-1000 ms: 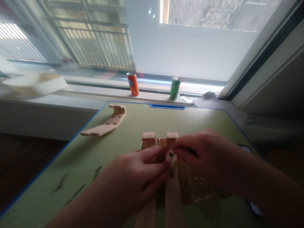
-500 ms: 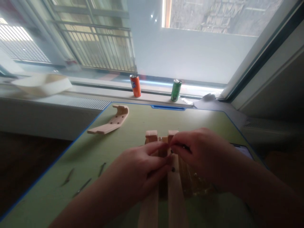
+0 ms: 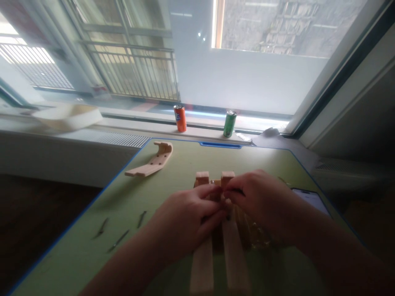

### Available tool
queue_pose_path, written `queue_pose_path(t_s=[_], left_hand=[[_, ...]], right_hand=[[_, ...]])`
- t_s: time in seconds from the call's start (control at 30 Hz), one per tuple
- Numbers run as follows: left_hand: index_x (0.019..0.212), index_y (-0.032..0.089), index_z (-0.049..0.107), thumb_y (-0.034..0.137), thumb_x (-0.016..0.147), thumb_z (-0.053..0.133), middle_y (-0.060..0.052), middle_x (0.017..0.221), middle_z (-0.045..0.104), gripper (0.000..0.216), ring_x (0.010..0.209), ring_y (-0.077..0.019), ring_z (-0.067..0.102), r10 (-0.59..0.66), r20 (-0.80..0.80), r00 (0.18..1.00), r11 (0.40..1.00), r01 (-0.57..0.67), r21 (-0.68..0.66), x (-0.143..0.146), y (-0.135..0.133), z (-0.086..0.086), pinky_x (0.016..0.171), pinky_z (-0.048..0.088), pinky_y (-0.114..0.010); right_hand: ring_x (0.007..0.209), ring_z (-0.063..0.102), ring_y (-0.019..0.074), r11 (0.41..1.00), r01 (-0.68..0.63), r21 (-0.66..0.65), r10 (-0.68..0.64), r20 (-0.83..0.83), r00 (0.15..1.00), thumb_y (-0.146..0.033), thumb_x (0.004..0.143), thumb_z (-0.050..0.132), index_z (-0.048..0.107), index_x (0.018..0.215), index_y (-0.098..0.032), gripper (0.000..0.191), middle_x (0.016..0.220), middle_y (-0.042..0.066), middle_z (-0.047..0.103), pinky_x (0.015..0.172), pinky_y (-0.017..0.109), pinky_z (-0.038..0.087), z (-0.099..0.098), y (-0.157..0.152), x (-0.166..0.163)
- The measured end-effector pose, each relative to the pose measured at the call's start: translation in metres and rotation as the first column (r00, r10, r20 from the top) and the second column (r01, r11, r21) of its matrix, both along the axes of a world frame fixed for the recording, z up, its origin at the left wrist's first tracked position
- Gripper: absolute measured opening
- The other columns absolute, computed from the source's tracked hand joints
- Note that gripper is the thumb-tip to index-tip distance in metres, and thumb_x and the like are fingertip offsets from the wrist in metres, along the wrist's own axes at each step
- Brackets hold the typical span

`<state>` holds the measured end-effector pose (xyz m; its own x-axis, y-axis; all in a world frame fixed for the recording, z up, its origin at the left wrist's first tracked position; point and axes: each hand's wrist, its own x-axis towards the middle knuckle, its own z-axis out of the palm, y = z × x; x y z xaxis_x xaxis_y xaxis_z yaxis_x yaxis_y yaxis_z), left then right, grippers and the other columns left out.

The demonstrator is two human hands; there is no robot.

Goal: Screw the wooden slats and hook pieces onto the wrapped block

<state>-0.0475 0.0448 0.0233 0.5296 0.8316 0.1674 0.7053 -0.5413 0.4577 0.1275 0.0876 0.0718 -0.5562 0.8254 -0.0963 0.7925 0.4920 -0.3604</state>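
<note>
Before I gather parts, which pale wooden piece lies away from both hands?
The curved, four-holed wooden piece at back left; the two long pale wooden bars lie by the left hand and right hand.

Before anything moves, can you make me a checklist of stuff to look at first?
1. Left grip on the right-hand wooden strip: ok, fingers against it.
2. Right grip near that strip's far end: ok.
3. Anything pinched between the two: cannot tell, it's hidden.
4. Curved wooden piece apart from both grips: ok.
5. Three thin dark pieces in sight: ok, beside the left arm.
6. Whole phone showing: not ok, the right arm covers part.
</note>
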Motion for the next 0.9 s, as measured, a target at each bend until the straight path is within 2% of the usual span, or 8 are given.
queue_pose_path(t_s=[0.13, 0.37, 0.67, 0.8, 0.9], left_hand=[[0.093, 0.029, 0.070, 0.035, 0.090, 0.042, 0.002, 0.129, 0.053, 0.029, 0.094, -0.0157, 0.061, 0.002, -0.007, 1.000, 1.000, -0.002, 0.016, 0.000, -0.001, 0.003, 0.083, 0.047, -0.027], [0.097, 0.029, 0.070, 0.034, 0.091, 0.040, 0.003, 0.131, 0.052, 0.031, 0.096, -0.0161, 0.062, 0.010, -0.030, 0.999, 1.000, -0.010, -0.008, 0.002, -0.002, 0.016, 0.085, 0.048, -0.027], [0.095, 0.026, 0.071, 0.032, 0.091, 0.042, -0.001, 0.118, 0.062, 0.030, 0.095, -0.0155, 0.063, -0.041, 0.071, 0.997, 0.999, 0.041, 0.009, 0.000, -0.001, 0.014, 0.084, 0.049, -0.024], [0.096, 0.026, 0.071, 0.031, 0.091, 0.041, -0.001, 0.119, 0.061, 0.031, 0.096, -0.0156, 0.062, -0.038, 0.048, 0.998, 0.999, 0.039, -0.028, 0.001, -0.001, 0.015, 0.085, 0.048, -0.025], [0.096, 0.026, 0.071, 0.030, 0.091, 0.042, 0.000, 0.120, 0.061, 0.030, 0.096, -0.0155, 0.062, -0.045, 0.044, 0.998, 0.998, 0.047, -0.041, 0.001, -0.001, 0.016, 0.085, 0.048, -0.025]], right_hand=[[0.056, 0.054, 0.0109, 0.999, 0.019, -0.028, -0.019, 0.009, 1.000, -0.024, 0.080, 0.054, 0.074, 0.078, -0.021, 0.020, 0.067, 0.004, 0.068, 0.058, 0.023, 0.038, -0.003, 0.001, 0.001], [0.057, 0.055, 0.0112, 0.999, -0.008, 0.033, 0.008, -0.028, 1.000, -0.026, 0.082, 0.053, 0.073, 0.077, -0.021, 0.022, 0.068, 0.004, 0.068, 0.057, 0.023, 0.037, -0.008, 0.000, 0.003], [0.058, 0.055, 0.0106, 0.997, -0.003, 0.080, 0.006, -0.037, 0.999, -0.025, 0.082, 0.052, 0.072, 0.078, -0.022, 0.021, 0.070, 0.003, 0.068, 0.059, 0.023, 0.037, -0.009, 0.001, 0.005], [0.057, 0.055, 0.0105, 0.998, 0.004, 0.062, -0.002, -0.029, 1.000, -0.024, 0.081, 0.052, 0.071, 0.083, -0.021, 0.019, 0.071, 0.003, 0.068, 0.058, 0.023, 0.037, -0.007, 0.000, 0.005], [0.055, 0.053, 0.0099, 0.998, 0.010, 0.059, -0.010, 0.002, 1.000, -0.025, 0.082, 0.051, 0.071, 0.079, -0.020, 0.020, 0.068, 0.003, 0.067, 0.054, 0.023, 0.034, -0.005, -0.002, 0.005]])
